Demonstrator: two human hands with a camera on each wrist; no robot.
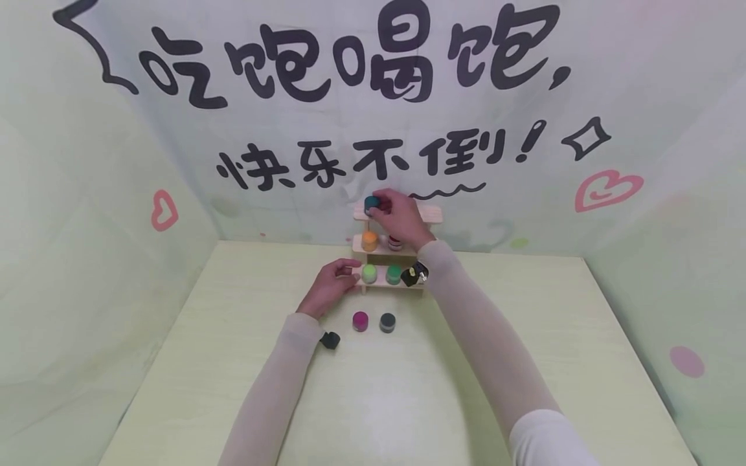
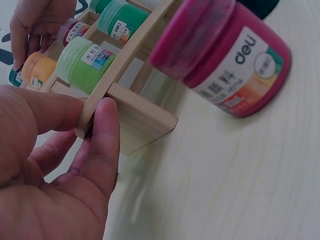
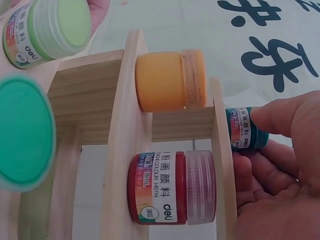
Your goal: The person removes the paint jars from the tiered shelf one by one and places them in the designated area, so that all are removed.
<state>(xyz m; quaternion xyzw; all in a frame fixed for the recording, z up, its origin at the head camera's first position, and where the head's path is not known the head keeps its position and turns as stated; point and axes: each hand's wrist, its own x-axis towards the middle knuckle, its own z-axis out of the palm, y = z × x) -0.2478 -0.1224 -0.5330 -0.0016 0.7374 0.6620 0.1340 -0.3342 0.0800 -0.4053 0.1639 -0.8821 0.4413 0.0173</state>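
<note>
Pale green counter (image 1: 524,362) and a printed backdrop with black characters (image 1: 350,65) and pink hearts enclose the scene. Right hand (image 1: 399,217) pinches a teal paint jar (image 1: 371,204) at the top tier of a small wooden rack (image 1: 428,212); left hand (image 1: 329,285) clamps the rack's lower corner. Below the right hand sit orange, red, light green and green jars. The teal jar could slip off the narrow top ledge, or the light rack could tip if the left hand's hold loosens. Near the left hand, magenta jar (image 1: 361,321) and dark jar (image 1: 387,322) stand on the counter.
</note>
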